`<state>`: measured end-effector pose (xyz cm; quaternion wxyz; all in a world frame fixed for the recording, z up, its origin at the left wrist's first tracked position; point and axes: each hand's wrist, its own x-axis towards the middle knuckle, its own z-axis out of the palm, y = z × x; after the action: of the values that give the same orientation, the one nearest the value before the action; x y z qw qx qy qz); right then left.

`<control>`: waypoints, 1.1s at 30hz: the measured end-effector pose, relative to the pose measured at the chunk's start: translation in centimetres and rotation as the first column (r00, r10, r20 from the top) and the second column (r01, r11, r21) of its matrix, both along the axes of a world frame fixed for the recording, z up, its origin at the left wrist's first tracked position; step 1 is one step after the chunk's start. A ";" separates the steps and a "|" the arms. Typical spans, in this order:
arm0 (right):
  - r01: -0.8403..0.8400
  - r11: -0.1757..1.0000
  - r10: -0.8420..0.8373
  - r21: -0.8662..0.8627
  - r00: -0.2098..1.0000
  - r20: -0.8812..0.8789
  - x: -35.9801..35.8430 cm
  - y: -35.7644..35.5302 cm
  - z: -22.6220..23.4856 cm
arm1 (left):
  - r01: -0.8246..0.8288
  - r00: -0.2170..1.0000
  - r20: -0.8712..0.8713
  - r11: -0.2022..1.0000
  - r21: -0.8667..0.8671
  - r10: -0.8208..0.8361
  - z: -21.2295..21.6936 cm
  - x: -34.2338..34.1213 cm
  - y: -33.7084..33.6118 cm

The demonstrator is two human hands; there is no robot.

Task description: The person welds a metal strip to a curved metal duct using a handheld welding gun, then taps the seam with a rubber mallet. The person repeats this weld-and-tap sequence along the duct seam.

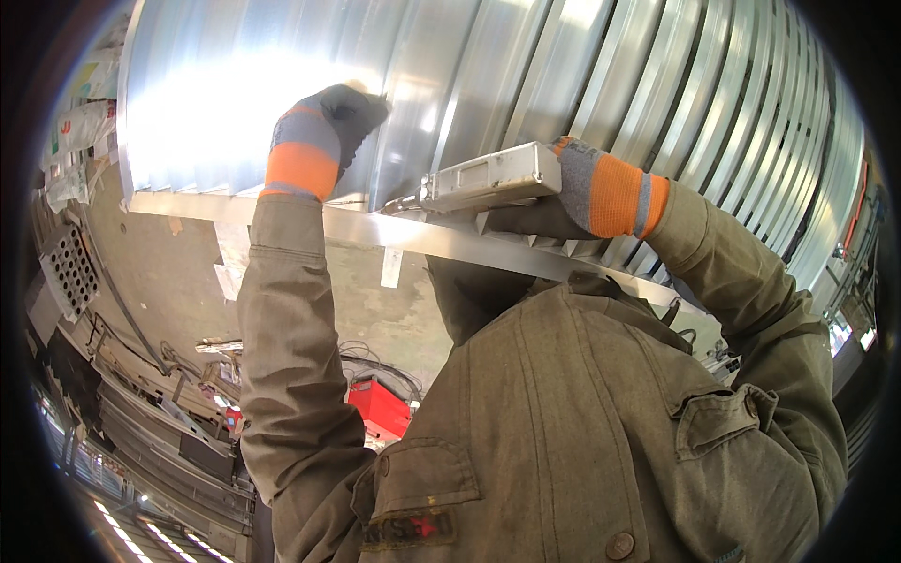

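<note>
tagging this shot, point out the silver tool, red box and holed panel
Silver tool (pixel 490 180): head view, its silver body.
Red box (pixel 379 409): head view, its red casing.
Holed panel (pixel 70 270): head view, its perforated face.

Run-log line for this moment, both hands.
left hand: curled over metal slats | right hand: gripping silver metal block | contact, left: unclear | background: red box

A metalworking workshop: long bright metal slats (pixel 572 75) are lying side by side, dark cables (pixel 383 364) are looping near a red box (pixel 378 408) on a stained, worn concrete floor (pixel 174 272), and long metal sections (pixel 141 427) are crowding the left side.
</note>
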<state>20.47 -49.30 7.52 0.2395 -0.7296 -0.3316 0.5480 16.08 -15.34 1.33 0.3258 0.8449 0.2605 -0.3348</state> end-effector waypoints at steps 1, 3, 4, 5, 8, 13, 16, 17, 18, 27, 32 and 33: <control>-0.021 0.999 0.020 -0.024 1.000 -0.015 0.2 0.1 0.0 | 0.025 0.980 0.197 1.000 -0.002 -0.024 -0.7 -0.3 0.6; -0.070 0.993 0.067 -0.092 0.997 -0.036 0.6 0.1 0.2 | -0.034 0.834 0.548 0.998 -0.060 0.061 -1.8 -1.2 2.3; -0.050 0.991 0.046 -0.127 0.998 -0.038 0.7 0.0 0.4 | -0.107 0.752 0.644 0.990 -0.096 0.144 -2.2 -1.6 3.3; -0.004 0.994 -0.005 -0.109 0.997 -0.075 0.7 -0.2 0.6 | -0.301 0.720 0.617 0.944 -0.137 0.319 -2.4 -1.9 4.2; 0.069 0.993 -0.068 0.101 0.998 -0.011 0.8 -0.5 0.9 | -0.667 0.530 0.616 0.735 -0.121 0.582 -2.1 -3.5 6.3; 0.029 0.996 -0.031 0.089 0.999 0.018 0.5 -0.7 0.6 | -0.874 0.207 0.863 0.484 -0.049 0.461 -1.2 -7.7 8.7; 0.071 0.990 -0.073 0.122 0.997 0.008 0.3 -0.8 0.3 | -0.951 0.114 0.810 0.298 -0.078 0.575 -2.0 -10.6 10.1; 0.080 0.989 -0.080 0.127 0.997 0.001 0.3 -0.7 0.3 | -0.963 0.066 0.761 0.241 -0.121 0.646 -2.3 -11.6 10.5; 0.088 0.987 -0.088 0.131 0.996 -0.005 0.2 -0.7 0.3 | -0.971 0.015 0.705 0.179 -0.159 0.710 -2.8 -12.5 10.7; 0.115 0.993 -0.119 -0.033 0.982 -0.147 0.5 -0.3 0.3 | -0.964 -0.244 0.339 -0.190 -0.186 0.908 -6.4 -12.9 10.4; 0.148 0.989 -0.142 0.031 0.980 -0.140 0.2 -0.8 -0.3 | -0.948 -0.277 0.302 -0.207 -0.242 0.912 -5.2 -12.2 9.3; 0.141 0.990 -0.140 -0.004 0.980 -0.145 0.2 -0.9 -0.5 | -0.955 -0.265 0.300 -0.205 -0.215 0.917 -5.0 -12.2 9.2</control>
<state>20.67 -50.25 7.02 0.3033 -0.7088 -0.2629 0.5801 3.87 -6.16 -3.68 0.4584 0.3861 0.7707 0.2163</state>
